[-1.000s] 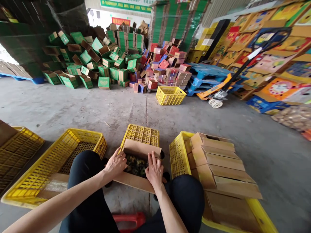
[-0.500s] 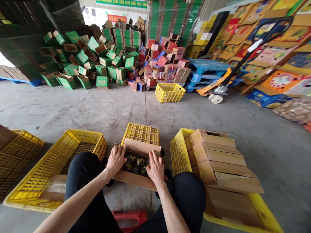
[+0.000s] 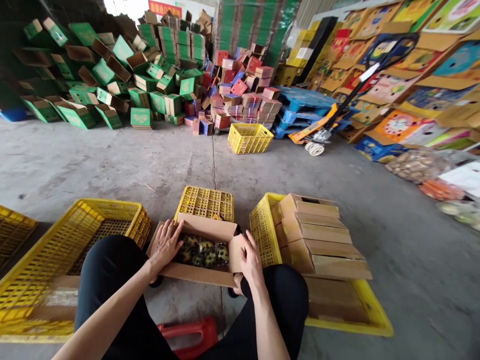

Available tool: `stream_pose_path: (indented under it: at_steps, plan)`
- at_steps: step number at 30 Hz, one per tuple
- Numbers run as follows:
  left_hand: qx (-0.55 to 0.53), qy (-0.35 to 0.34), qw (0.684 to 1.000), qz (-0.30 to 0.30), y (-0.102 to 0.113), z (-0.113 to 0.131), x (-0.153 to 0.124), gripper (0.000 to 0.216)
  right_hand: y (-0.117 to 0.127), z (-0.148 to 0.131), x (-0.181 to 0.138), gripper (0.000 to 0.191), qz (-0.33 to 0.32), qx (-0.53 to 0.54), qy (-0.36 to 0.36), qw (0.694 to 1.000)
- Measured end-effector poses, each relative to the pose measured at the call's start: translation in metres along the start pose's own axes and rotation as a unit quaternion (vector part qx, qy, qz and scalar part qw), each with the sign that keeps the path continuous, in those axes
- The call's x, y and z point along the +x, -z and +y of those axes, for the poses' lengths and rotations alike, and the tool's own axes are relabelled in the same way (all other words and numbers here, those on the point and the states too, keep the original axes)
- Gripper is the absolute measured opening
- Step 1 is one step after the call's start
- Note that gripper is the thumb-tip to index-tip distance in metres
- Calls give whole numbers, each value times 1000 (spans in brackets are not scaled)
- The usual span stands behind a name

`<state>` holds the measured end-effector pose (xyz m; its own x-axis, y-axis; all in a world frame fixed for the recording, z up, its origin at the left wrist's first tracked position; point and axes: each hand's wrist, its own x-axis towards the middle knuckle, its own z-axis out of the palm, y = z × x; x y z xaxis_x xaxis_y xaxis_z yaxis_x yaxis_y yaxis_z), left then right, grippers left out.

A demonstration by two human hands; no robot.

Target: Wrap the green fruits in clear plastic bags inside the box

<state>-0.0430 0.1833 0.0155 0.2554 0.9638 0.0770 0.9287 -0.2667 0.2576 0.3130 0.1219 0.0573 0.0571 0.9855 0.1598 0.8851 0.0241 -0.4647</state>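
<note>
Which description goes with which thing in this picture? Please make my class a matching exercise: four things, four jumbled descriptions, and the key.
Things
1. left hand
2. pallet truck
3. pallets
4. open cardboard box

Descriptions
A. blue and stacked
B. brown, with mottled dark and yellow-green items inside
C. on the flap at the box's left end
D. orange and black, with pale wheels

Pairs: 1-C, 2-D, 3-A, 4-B

The camera (head-worn) looks forward, down at the fingers (image 3: pixel 171 233).
</note>
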Motion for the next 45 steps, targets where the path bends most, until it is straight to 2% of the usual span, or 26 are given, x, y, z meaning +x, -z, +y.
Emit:
stream_pose_path:
  at_steps: [4, 7, 10, 14, 18, 25, 31, 36, 42, 45]
  plan:
    - [-8, -5, 1000, -2, -5, -6, -1, 77, 11, -16, -10, 61, -2, -130, -43, 991]
    - [3, -21, 999, 32, -9, -9, -2, 72, 15, -28, -12, 55, -28, -207, -68, 976]
    - [17, -42, 997, 70, -14, -11, -3, 71, 11, -32, -11, 55, -55, -233, -77, 968]
    - [28, -53, 994, 87, -18, -14, -5, 72, -6, -36, -11, 57, -81, -228, -97, 965]
    - [30, -57, 994, 85, -16, -15, -6, 73, -25, -38, -15, 86, -141, -209, -123, 960]
    - [19, -50, 996, 75, -9, -11, -8, 71, -44, -22, -18, 101, -180, -141, -137, 964]
    - [18, -46, 996, 73, -8, -7, -11, 71, -60, -7, -18, 113, -181, -84, -141, 970]
    - [17, -44, 996, 78, -10, -9, -11, 73, -67, 2, -19, 115, -165, -44, -132, 976]
    - [5, -45, 996, 77, -10, -12, -9, 73, -66, 5, -22, 113, -137, -70, -101, 983]
    - [-8, -48, 997, 58, -5, -11, -10, 82, -58, 0, -25, 114, -129, -101, -71, 984]
